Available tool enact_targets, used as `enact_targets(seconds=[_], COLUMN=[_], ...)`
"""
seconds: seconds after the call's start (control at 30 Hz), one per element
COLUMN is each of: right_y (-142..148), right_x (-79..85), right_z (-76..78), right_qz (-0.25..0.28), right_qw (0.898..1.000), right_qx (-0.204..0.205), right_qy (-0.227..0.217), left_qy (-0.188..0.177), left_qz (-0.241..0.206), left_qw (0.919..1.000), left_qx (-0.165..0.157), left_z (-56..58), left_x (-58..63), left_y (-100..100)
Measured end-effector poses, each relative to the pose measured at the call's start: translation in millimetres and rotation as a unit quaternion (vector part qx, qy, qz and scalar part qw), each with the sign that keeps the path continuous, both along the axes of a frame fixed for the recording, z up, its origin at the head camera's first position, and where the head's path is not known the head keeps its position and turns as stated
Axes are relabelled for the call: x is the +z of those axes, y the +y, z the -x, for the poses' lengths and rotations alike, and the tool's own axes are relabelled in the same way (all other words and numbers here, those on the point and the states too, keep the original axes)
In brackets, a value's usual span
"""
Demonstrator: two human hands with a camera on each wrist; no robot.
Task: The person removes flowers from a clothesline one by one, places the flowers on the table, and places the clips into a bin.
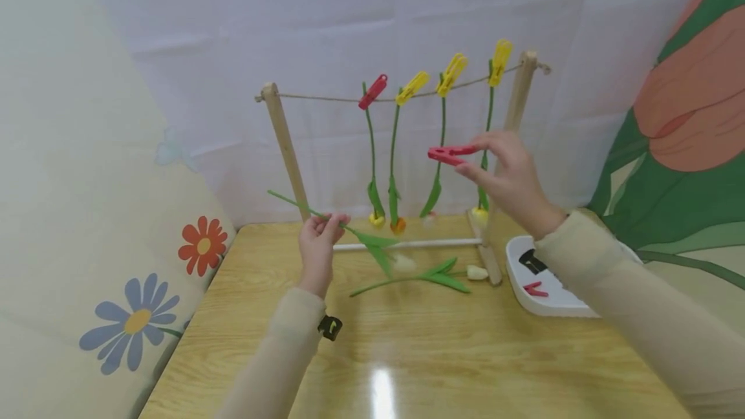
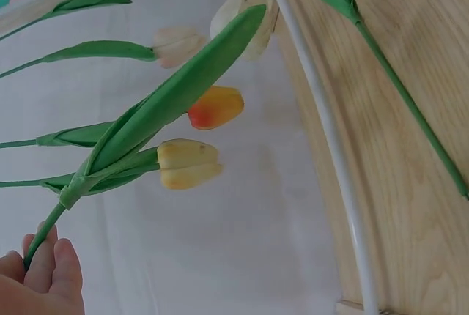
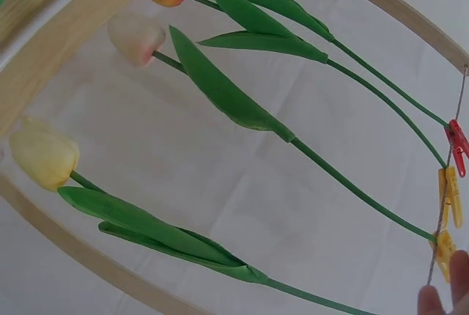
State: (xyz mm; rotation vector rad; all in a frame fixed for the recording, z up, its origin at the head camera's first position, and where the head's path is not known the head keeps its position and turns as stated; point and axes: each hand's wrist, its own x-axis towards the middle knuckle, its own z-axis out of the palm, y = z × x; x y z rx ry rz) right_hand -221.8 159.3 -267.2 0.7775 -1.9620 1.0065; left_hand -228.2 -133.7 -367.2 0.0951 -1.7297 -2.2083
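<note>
Currently, the left hand (image 1: 317, 247), fingers curled, pinches a tulip (image 1: 372, 240) by its stem near the left post (image 1: 285, 147), and the right hand (image 1: 515, 176), half spread, grips a red clothespin (image 1: 440, 152) left of the right post (image 1: 520, 96).

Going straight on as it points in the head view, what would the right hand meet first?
Led by the red clothespin, the right hand would probably meet the orange tulip's hanging stem. The pinkish tulip's stem shows behind the clothespin; depth is unclear, so the hand may clear both.
</note>
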Motion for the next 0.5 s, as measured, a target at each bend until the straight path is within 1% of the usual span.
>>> enact_targets(seconds=[0.13, 0.3, 0.4, 0.5], right_y=[-0.9, 0.3, 2.5, 5.0], right_x=[-5.2, -13.2, -17.7, -20.9], right_z=[-3.4, -4.0, -4.0, -5.6], right_qz=[0.000, 0.011, 0.018, 0.022], right_qw=[1.000, 1.000, 1.000, 1.000], right_qx=[0.002, 0.010, 0.012, 0.012], right_qy=[-0.012, -0.007, 0.000, -0.004], left_qy=[-0.006, -0.015, -0.022, -0.029], left_qz=[-0.007, -0.028, -0.033, -0.038], left_qw=[1.0000, 0.9995, 0.9992, 0.9989], left_qx=[0.000, 0.000, 0.000, 0.002], left_z=[-2.1, -4.8, -6.3, -7.1], left_x=[-6.5, -13.8, -17.8, -21.7], left_y=[-1.1, -2.1, -2.4, -2.8])
